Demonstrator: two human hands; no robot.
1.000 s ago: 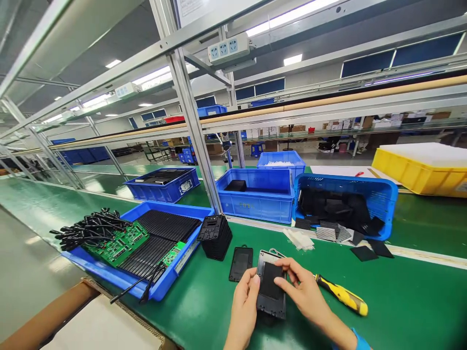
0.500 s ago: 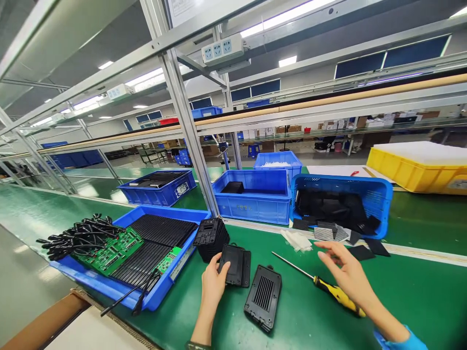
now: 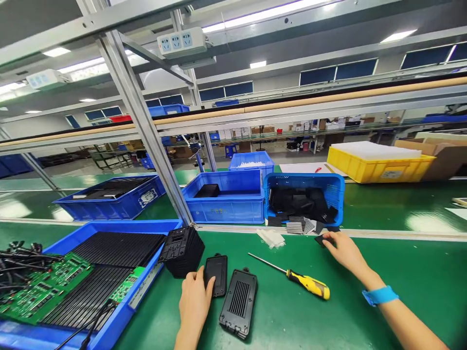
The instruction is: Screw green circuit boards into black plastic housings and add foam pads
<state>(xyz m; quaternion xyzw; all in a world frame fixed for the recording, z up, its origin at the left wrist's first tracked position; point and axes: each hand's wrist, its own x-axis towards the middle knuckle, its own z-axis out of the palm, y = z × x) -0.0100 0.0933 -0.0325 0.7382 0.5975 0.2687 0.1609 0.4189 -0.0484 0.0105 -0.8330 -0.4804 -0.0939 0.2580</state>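
My left hand [image 3: 195, 299] is at the left edge of a flat black plastic cover [image 3: 218, 273], thumb on its side and fingers curled at its corner. Beside it lies a black ribbed housing [image 3: 239, 302], its slotted face up. A stack of black housings [image 3: 182, 250] stands behind my left hand. My right hand [image 3: 345, 253] reaches out to the far right and pinches the edge of a thin black sheet [image 3: 320, 239], which its fingers partly hide. Between my hands a yellow and black screwdriver [image 3: 308, 284] rests on the green bench.
A blue tray [image 3: 136, 287] at left holds ribbed black parts, green circuit boards [image 3: 54, 279] and black cables. Behind are a blue bin [image 3: 229, 209], a tipped blue basket [image 3: 339, 194] of black sheets and a yellow crate [image 3: 383, 167]. White scraps [image 3: 270, 238] lie before the basket. A metal post [image 3: 146, 126] rises there.
My right hand has moved from above the screwdriver to the black sheets and closed on one. The cover at my left hand now lies lower and squarer. The view has swung right.
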